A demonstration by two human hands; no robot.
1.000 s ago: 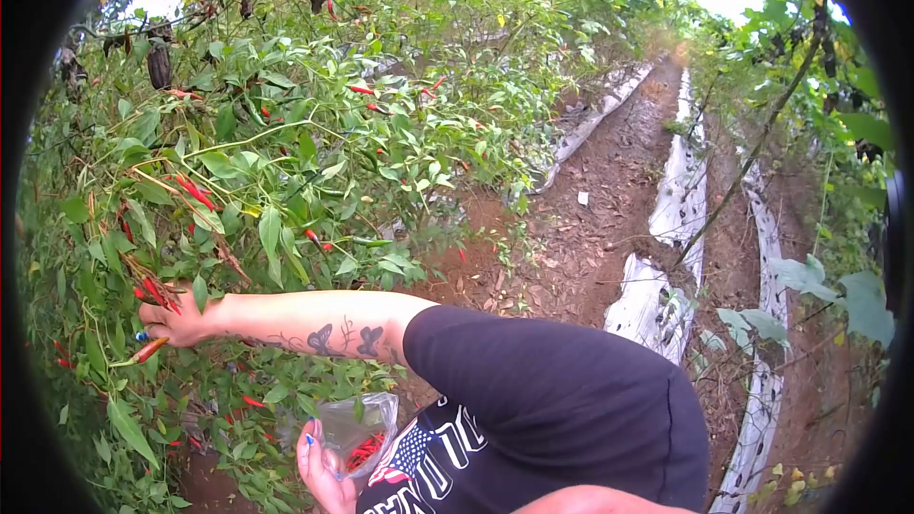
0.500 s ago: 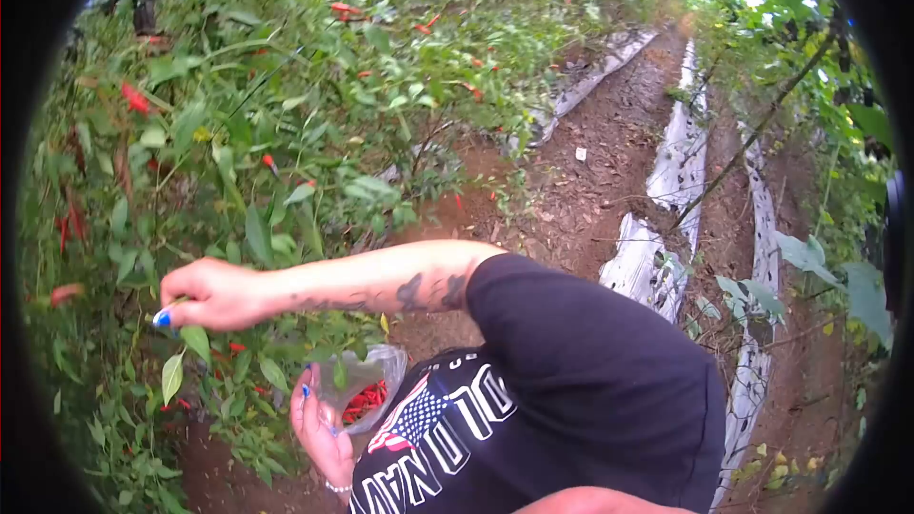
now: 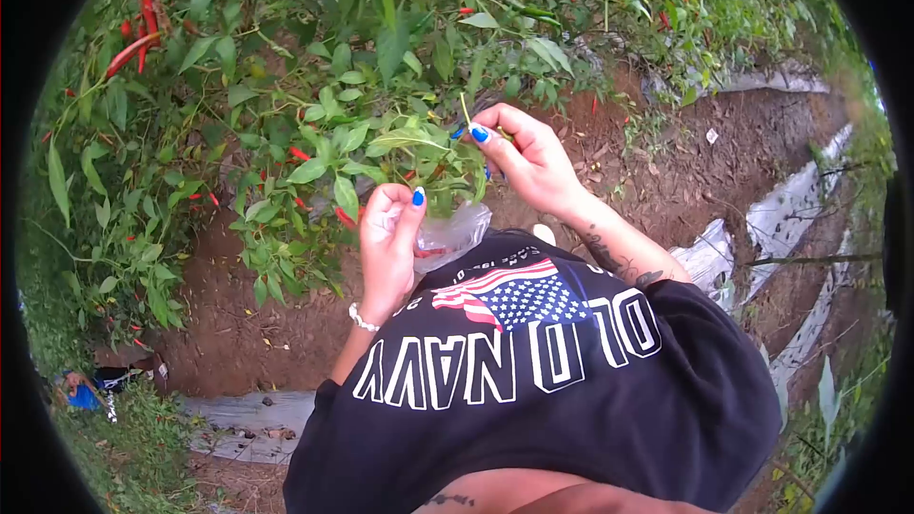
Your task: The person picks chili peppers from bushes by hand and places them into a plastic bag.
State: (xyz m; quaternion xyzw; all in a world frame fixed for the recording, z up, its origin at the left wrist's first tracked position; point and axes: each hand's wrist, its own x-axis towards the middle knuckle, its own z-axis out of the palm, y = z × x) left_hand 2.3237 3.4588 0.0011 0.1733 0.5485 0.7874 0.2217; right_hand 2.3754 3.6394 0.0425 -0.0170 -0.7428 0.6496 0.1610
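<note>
My left hand [image 3: 386, 238], with blue nails and a bead bracelet, grips the mouth of a clear plastic bag [image 3: 455, 231] that holds red chillies. My right hand [image 3: 522, 157], on a tattooed forearm, is just above and to the right of the bag. Its thumb and forefinger pinch a thin green stem [image 3: 464, 110] among the leaves of a chilli plant [image 3: 381, 148]. Small red chillies [image 3: 300, 153] hang in the foliage left of my hands. My black printed T-shirt [image 3: 533, 362] fills the lower frame.
More long red chillies [image 3: 133, 38] hang at the upper left. Bare brown soil [image 3: 238, 324] lies under the bushes. Grey plastic mulch strips run at the right [image 3: 790, 219] and bottom left [image 3: 248, 414]. Something blue [image 3: 81, 395] lies in the grass at the lower left.
My right hand has drawn back from the bush on the left and now sits beside the bag. My left hand has lifted the bag. The view has swung downward.
</note>
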